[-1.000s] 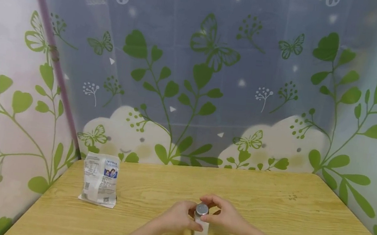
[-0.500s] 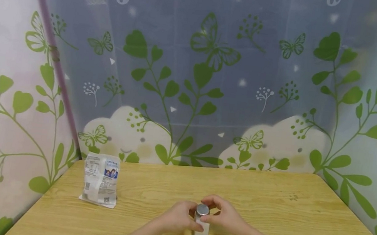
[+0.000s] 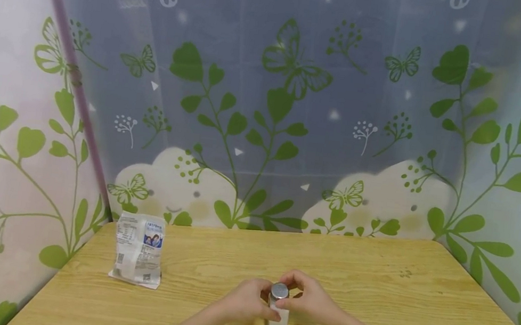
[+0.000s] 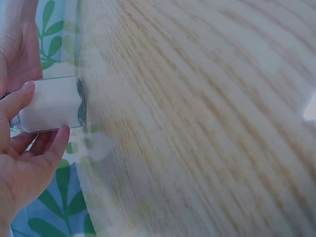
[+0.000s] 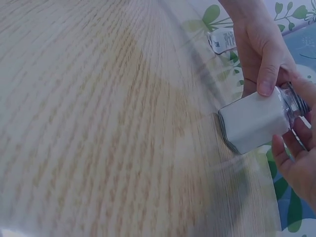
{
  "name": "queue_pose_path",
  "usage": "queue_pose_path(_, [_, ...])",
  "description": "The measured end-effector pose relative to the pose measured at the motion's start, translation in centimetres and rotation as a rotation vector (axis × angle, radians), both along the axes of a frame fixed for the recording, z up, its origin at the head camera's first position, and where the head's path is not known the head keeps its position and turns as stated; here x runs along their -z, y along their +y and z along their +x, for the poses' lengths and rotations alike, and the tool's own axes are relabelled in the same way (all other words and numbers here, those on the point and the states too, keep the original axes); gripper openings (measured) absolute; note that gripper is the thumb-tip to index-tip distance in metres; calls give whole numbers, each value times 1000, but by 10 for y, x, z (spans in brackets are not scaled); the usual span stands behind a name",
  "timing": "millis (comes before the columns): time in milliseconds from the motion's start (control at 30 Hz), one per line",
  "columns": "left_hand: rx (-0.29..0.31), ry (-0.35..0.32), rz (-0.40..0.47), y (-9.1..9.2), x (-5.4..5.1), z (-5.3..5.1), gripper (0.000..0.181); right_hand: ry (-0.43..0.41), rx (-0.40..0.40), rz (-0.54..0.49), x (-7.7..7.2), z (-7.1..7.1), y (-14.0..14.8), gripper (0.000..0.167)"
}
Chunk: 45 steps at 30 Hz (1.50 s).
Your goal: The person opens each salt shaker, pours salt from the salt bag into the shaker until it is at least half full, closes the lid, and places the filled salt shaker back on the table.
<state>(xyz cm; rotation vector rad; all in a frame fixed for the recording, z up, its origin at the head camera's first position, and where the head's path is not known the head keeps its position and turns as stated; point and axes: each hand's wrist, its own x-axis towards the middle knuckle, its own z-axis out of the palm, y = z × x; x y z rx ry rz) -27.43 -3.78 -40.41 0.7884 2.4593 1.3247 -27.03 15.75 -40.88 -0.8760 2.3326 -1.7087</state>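
Note:
A small square glass shaker (image 3: 278,321) filled with white powder stands upright near the table's front edge. Its round silver metal lid (image 3: 279,291) is on top. My left hand (image 3: 247,298) holds the glass body from the left, thumb across the front face. From the right, my right hand (image 3: 312,298) pinches the lid between thumb and fingers. The right wrist view shows the white-filled body (image 5: 254,123) and a ridged, shiny neck, with the lid partly hidden by fingers. In the left wrist view the shaker's body (image 4: 52,104) lies between both hands.
A white printed packet (image 3: 138,250) with a blue picture stands at the left of the wood-grain table (image 3: 372,282). A curtain (image 3: 229,100) with green leaves and butterflies hangs behind the table, and similar patterned panels flank both sides.

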Motion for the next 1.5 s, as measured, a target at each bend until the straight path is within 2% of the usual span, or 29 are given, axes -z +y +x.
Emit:
queue_pose_path(233, [-2,6,-5,0,0,0,24,-13,-75,19,0,-1,4,48])
queue_pose_path(300, [-5,-1,-8,0,-1,1,24,-10,-80,18,0,0,4,46])
queue_pose_path(467, [-5,-22,2,0,-1,2,23,-3,-62,-7,1,3,2,37])
queue_pose_path(667, [-5,-16,8,1,0,3,24,-12,-35,-9,1,4,1,38])
queue_pose_path(833, [-9,-4,2,1,1,3,25,21,-59,5,2,2,4,45])
queue_pose_path(967, [-12,-13,0,0,1,2,24,30,-72,4,2,1,6,39])
queue_pose_path(1167, [-11,-14,-7,-1,1,1,24,41,-22,18,1,1,4,32])
queue_pose_path(1333, [-16,-2,-9,0,1,0,25,27,-5,9,1,0,3,36])
queue_pose_path(1500, [-19,-3,-8,0,1,0,26,47,-30,12,0,0,6,44])
